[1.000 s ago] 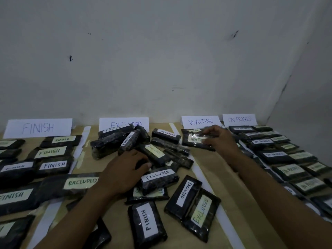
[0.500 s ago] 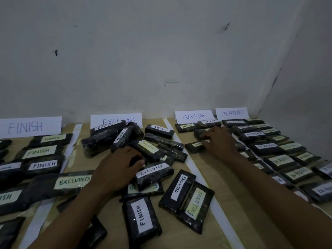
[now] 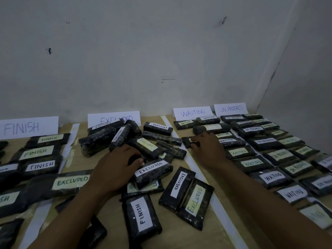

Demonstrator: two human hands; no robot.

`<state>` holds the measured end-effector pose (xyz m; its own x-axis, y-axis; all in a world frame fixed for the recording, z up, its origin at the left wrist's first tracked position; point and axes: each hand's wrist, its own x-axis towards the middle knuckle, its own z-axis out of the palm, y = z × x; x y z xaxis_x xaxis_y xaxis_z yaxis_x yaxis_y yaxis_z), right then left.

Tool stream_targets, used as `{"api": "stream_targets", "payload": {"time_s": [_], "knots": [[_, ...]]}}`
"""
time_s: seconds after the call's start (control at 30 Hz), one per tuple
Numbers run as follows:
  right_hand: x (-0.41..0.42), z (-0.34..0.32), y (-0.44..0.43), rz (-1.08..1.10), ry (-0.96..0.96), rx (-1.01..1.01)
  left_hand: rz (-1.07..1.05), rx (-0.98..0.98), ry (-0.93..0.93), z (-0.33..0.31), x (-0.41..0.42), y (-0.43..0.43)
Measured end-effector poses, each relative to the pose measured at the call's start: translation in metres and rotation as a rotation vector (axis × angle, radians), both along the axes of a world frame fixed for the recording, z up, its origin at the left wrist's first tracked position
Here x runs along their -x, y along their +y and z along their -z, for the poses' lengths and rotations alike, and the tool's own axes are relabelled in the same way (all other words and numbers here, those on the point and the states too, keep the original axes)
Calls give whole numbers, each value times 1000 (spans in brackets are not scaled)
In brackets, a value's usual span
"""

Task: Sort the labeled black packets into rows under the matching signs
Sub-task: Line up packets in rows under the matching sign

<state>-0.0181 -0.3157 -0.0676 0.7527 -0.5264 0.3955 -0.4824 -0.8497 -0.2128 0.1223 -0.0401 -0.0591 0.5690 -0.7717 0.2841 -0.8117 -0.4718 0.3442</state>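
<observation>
Four paper signs lean on the wall: FINISH [image 3: 27,127], EXCLUDED [image 3: 115,118], WAITING [image 3: 192,113], ON PROGRESS [image 3: 230,109]. A jumbled pile of black EXCLUDED packets [image 3: 129,139] fills the middle of the table. My left hand [image 3: 115,167] lies on the pile, fingers curled round a dark packet beside the packet labeled EXCLUDED [image 3: 152,172]. My right hand [image 3: 208,150] rests in the WAITING column, its fingertips pinching a black packet [image 3: 186,141] whose label is covered. Rows of WAITING packets [image 3: 251,163] and ON PROGRESS packets [image 3: 280,155] lie to its right.
FINISH packets [image 3: 38,165] lie in rows at the left. A FINISH packet [image 3: 141,214] and two EXCLUDED packets [image 3: 186,196] sit loose near the front. White tape strips [image 3: 201,174] divide the wooden table. Walls close off the back and the right.
My right hand has drawn back from the WAITING sign and now holds a packet lower in that column. The left hand has stayed on the pile.
</observation>
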Motion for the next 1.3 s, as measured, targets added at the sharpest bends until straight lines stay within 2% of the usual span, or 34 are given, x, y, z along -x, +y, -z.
{"api": "stream_targets", "payload": {"time_s": [0.2,0.3,0.4,0.5,0.63,0.7,0.77,0.83,0.9,1.0,1.07,1.13,1.2,1.3], "knots": [[-1,-1,0,-6,-38,-16,0,-2,-6,-1,0,0],[-10,-10,10,-147,-116,-48,-6,6,-10,-1,1,0],[-27,-27,38,-317,-102,-196,-7,-8,-11,-2,1,0],[-48,-37,66,-361,-34,-343,-12,-10,-10,-3,1,1],[-68,-38,83,-334,195,-303,-16,-4,-15,-3,3,2],[-71,-40,82,-319,144,-387,-14,-3,-14,-3,2,2],[-69,-44,77,-308,6,-514,-5,-3,-16,-2,1,2],[-62,-48,66,-286,-66,-538,-2,-2,-10,-2,0,2],[-52,-49,49,-298,2,-518,-1,-2,-15,-1,0,2],[-35,-46,34,-338,288,-515,-3,4,-26,0,0,1],[-30,-39,29,-344,338,-450,-5,5,-24,-1,-1,0],[-27,-34,28,-342,237,-413,-4,4,-21,0,0,0],[-24,-36,30,-287,76,-478,-2,10,-21,0,1,1],[-18,-43,32,-222,-167,-859,-7,5,-29,1,0,1]]}}
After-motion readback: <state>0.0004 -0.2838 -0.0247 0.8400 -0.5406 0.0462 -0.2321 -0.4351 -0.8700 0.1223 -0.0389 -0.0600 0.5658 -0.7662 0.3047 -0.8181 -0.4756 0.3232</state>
